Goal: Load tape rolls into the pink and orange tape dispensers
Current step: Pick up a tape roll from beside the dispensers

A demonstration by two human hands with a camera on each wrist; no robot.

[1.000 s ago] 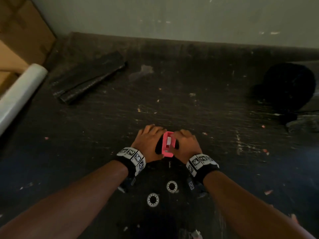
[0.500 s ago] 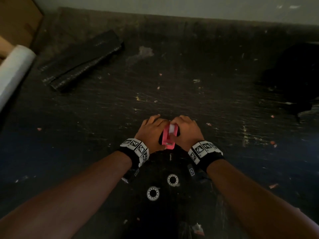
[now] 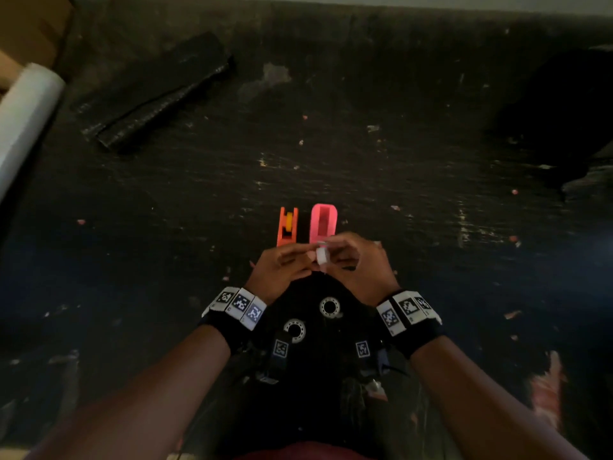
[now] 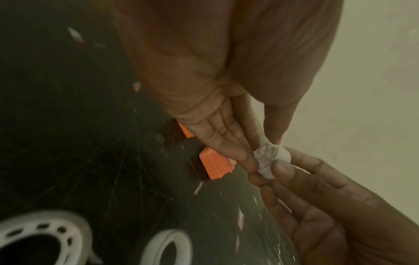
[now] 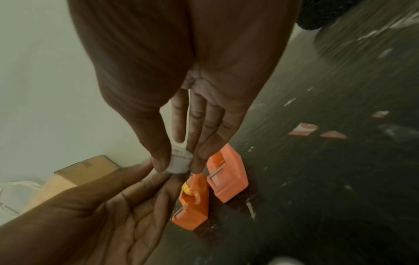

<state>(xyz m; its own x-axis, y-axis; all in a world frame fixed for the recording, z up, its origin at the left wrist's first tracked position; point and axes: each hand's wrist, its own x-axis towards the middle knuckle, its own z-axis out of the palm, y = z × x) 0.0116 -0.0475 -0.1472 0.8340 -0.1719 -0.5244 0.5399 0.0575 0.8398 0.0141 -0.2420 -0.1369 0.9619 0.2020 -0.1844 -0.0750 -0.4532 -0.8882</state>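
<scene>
One small white tape roll (image 3: 321, 255) pinched between right hand (image 3: 360, 265) and left hand (image 3: 282, 267), above worktop (image 3: 398, 154) near its front edge. Light, likely stiff-cored, tacky: best held by rim. Beyond: pink dispenser (image 3: 323, 224), hollow; orange dispenser (image 3: 287, 227) beside. Two rolls (image 3: 329, 307) nearer.

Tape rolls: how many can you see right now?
3: two white tape rolls lie on the table by the wrists; a small white one is pinched between both hands. Others may be hidden.
</scene>
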